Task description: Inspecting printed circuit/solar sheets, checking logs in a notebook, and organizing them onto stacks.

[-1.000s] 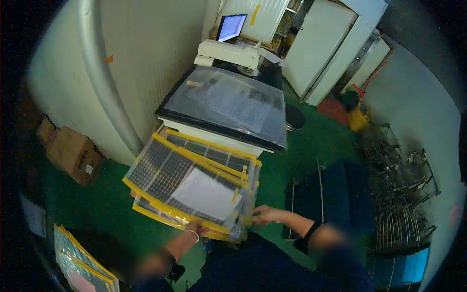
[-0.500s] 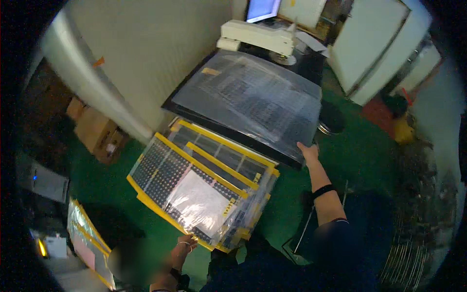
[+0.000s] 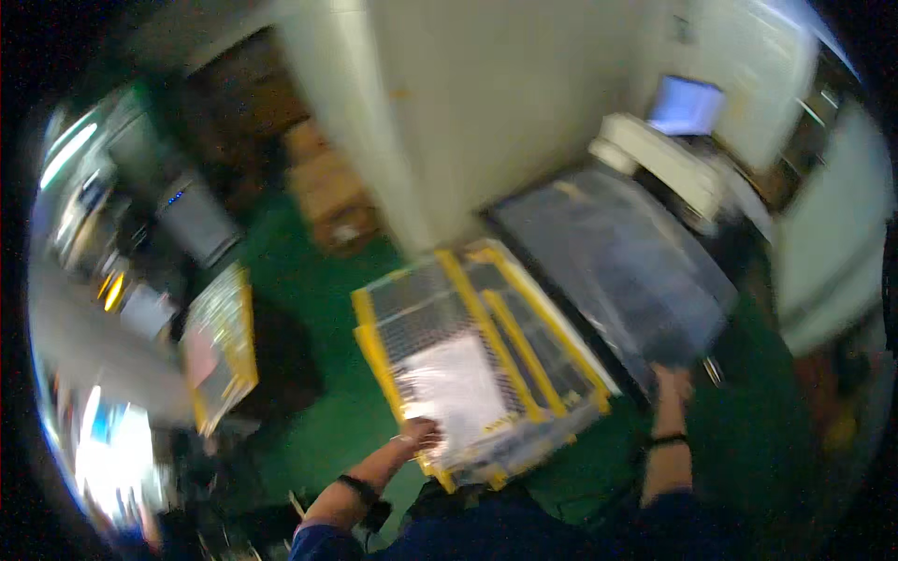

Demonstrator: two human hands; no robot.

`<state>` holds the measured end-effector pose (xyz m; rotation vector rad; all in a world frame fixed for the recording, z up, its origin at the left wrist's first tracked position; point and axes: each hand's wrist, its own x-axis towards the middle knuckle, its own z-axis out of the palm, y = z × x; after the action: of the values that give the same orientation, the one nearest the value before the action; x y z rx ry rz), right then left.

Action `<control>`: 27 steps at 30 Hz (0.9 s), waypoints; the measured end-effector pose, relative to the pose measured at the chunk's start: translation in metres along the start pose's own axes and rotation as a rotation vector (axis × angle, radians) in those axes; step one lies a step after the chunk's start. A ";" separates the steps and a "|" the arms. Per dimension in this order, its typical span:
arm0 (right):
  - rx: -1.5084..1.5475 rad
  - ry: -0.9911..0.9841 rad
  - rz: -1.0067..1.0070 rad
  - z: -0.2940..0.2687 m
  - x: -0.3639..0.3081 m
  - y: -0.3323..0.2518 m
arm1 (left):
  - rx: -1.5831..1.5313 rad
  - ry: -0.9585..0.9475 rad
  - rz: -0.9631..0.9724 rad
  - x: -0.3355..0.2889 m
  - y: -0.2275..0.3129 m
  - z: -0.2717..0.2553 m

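Observation:
A stack of yellow-taped, plastic-covered sheets (image 3: 426, 318) lies in front of me, its top one dark with rows of dots. On that sheet rests a white paper (image 3: 463, 379) under shiny film. My left hand (image 3: 421, 436) is at the near left edge of the stack, its fingers curled closed at the border. Beyond and to the right is a dark flat table (image 3: 599, 252) covered with clear plastic. My right hand (image 3: 672, 383) touches that table's near corner; motion blur smears its fingers.
Behind the table stand a cream-coloured machine arm (image 3: 664, 164) and a lit monitor (image 3: 686, 105). Cardboard boxes (image 3: 327, 192) sit on the green floor beside a pale wall column (image 3: 402, 140). Another yellow-edged sheet (image 3: 223, 346) stands at the left.
The view has swung left, so the table and stack appear farther right. My left hand has moved from just off the near edge onto the sheets. My right hand stays at the table corner.

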<state>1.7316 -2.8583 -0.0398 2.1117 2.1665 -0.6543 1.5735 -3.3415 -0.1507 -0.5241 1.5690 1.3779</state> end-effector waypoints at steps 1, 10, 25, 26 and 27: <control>0.101 -0.287 -0.132 -0.018 -0.012 -0.001 | -0.015 -0.038 0.054 -0.006 -0.004 -0.002; -0.031 -0.414 -0.961 0.043 -0.112 -0.197 | -0.030 0.106 0.495 -0.052 0.054 0.011; 0.057 -0.195 -1.448 0.013 -0.135 -0.235 | -0.091 0.045 0.624 -0.075 0.046 0.006; 0.063 -0.175 -1.463 0.010 -0.133 -0.233 | -0.095 0.045 0.628 -0.075 0.046 0.007; 0.069 -0.160 -1.478 0.009 -0.132 -0.231 | -0.088 0.064 0.628 -0.076 0.043 0.007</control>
<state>1.5157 -2.9816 0.0553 0.0557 3.2317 -0.8123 1.5763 -3.3425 -0.0635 -0.1192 1.8154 1.9157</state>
